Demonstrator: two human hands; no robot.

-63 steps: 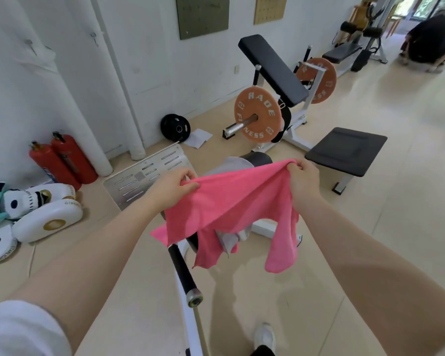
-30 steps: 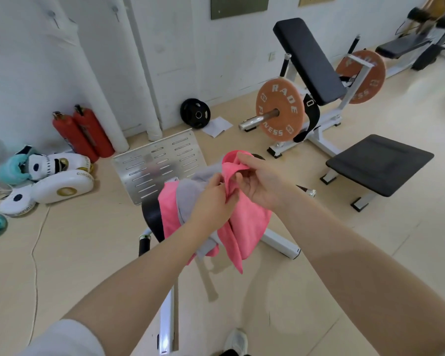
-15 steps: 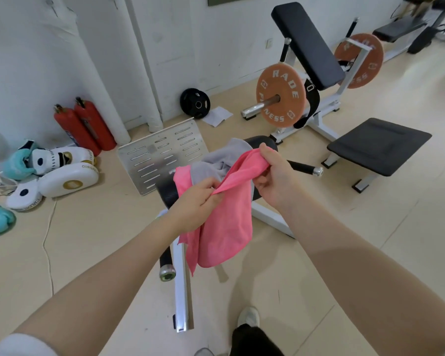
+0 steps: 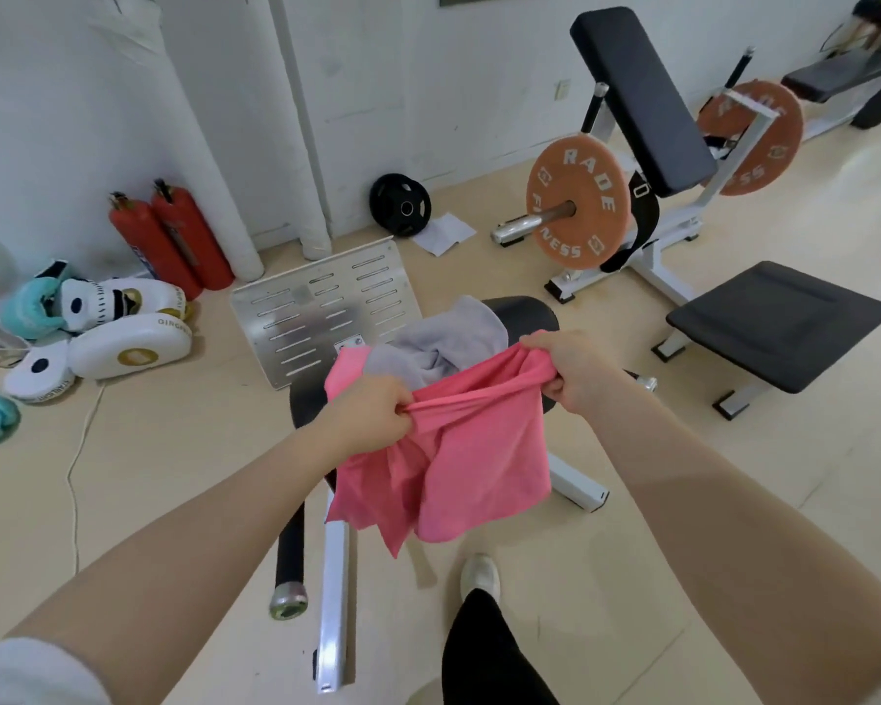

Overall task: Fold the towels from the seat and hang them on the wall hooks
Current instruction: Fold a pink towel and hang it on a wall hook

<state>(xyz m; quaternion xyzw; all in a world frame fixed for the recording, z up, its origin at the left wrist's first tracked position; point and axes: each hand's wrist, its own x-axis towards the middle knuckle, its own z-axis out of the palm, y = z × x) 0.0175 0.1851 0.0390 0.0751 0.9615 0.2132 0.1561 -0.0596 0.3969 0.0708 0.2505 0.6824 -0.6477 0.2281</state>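
1. The left hand (image 4: 372, 424) and the right hand (image 4: 576, 371) each had the fingers clamped on the top edge of the pink towel (image 4: 459, 460).
2. The towel hung between them above the black seat (image 4: 525, 312).
3. A grey towel (image 4: 448, 343) lay on the seat.

Both hands hold a pink towel (image 4: 479, 450) stretched between them above the black seat (image 4: 522, 312): the left hand (image 4: 372, 419) grips one bunched end, the right hand (image 4: 576, 371) the other. A grey towel (image 4: 453, 338) lies crumpled on the seat.
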